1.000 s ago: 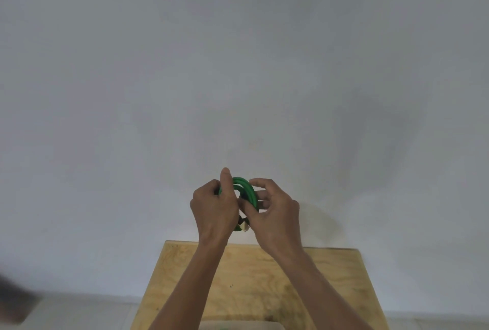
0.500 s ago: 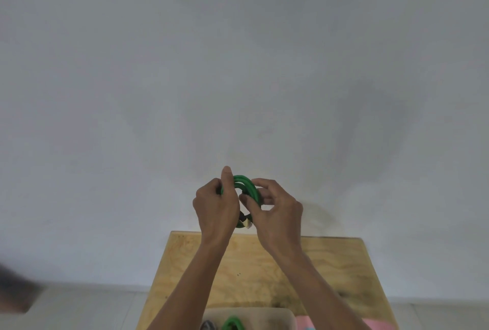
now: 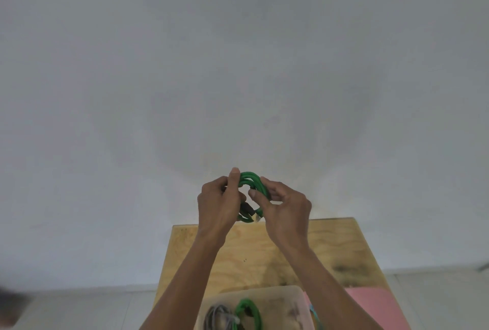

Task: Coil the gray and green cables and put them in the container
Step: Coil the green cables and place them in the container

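Note:
A green cable (image 3: 251, 180) wound into a small coil is held up in front of the wall, above the far edge of the wooden table (image 3: 267, 253). My left hand (image 3: 221, 202) grips the coil's left side, thumb up. My right hand (image 3: 285, 209) pinches its right side, and the cable's plug end hangs between the hands. At the bottom stands a beige container (image 3: 285, 296) with a coiled green cable (image 3: 247, 312) and a gray cable (image 3: 219, 316) inside.
A pink sheet (image 3: 375, 306) lies on the table to the right of the container, with a thin teal strip (image 3: 315, 315) beside it. The plain white wall fills the background, and light floor shows on both sides of the table.
The view has tilted down, bringing the container with its cables and the pink sheet into sight. Both hands keep hold of the green coil, with small finger shifts on the right.

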`<state>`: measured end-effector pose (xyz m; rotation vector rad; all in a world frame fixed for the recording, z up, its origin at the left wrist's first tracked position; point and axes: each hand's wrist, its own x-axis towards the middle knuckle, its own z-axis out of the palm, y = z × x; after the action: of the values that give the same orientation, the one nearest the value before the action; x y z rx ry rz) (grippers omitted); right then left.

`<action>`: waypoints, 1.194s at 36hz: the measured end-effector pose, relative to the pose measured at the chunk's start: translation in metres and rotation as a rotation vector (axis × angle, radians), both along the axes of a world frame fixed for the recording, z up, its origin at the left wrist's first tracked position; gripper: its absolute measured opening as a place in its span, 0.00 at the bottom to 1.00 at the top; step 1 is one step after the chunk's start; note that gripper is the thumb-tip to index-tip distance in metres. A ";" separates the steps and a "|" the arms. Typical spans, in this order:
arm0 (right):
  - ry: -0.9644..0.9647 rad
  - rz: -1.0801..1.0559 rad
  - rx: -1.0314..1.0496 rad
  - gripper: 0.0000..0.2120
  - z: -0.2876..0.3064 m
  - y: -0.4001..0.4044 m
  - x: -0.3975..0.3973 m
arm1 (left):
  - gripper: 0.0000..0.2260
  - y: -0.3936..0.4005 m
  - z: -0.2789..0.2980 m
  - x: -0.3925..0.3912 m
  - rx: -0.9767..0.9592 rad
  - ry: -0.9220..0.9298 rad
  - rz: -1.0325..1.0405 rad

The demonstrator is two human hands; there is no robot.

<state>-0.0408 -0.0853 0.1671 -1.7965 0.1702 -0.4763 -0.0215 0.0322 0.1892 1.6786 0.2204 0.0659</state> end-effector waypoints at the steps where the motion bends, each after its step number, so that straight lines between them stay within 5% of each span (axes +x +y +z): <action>1: 0.005 -0.012 0.003 0.14 -0.001 0.002 -0.002 | 0.19 0.002 -0.001 -0.003 -0.015 0.005 -0.018; 15: 0.125 -0.139 0.049 0.13 -0.041 0.010 -0.049 | 0.19 0.016 -0.046 -0.035 -0.047 0.157 -0.207; 24: 0.214 -0.205 0.045 0.13 -0.073 -0.026 -0.072 | 0.18 0.001 -0.072 -0.049 0.100 0.242 -0.261; 32: 0.354 -0.157 0.003 0.11 -0.127 -0.061 -0.093 | 0.13 0.012 -0.126 -0.066 0.419 0.227 -0.063; 37: 0.517 -0.130 -0.089 0.05 -0.162 -0.067 -0.110 | 0.17 0.031 -0.169 -0.095 0.709 0.321 0.011; 43: 0.667 -0.077 -0.201 0.05 -0.195 -0.061 -0.116 | 0.27 0.046 -0.208 -0.121 0.771 0.549 -0.001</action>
<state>-0.1564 -0.1459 -0.0277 -2.0983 0.6728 0.0755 -0.1422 0.0780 -0.0186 2.4415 0.6693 -0.3598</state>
